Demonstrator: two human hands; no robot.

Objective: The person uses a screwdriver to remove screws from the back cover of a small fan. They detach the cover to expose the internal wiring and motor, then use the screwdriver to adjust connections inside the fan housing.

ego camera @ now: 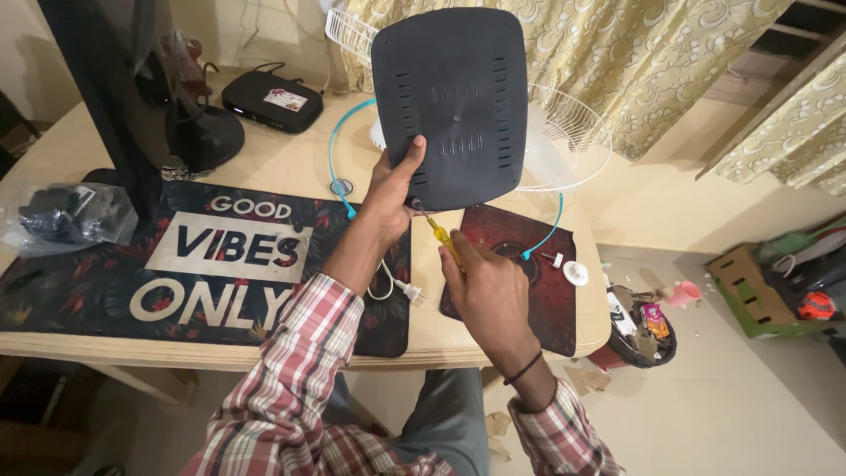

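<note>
Dark slotted fan base (456,97) held upright over table; yellow-handled screwdriver (438,234) at its lower edge

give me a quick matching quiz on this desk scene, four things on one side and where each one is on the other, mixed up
Things:
1. dark slotted base
2. yellow-handled screwdriver
3. white plug
4. small black box

Places:
A. lying on the table between the two mats
B. at the back of the table
C. held up by the left hand
D. in the right hand

Pairs: 1-C, 2-D, 3-A, 4-B
</note>
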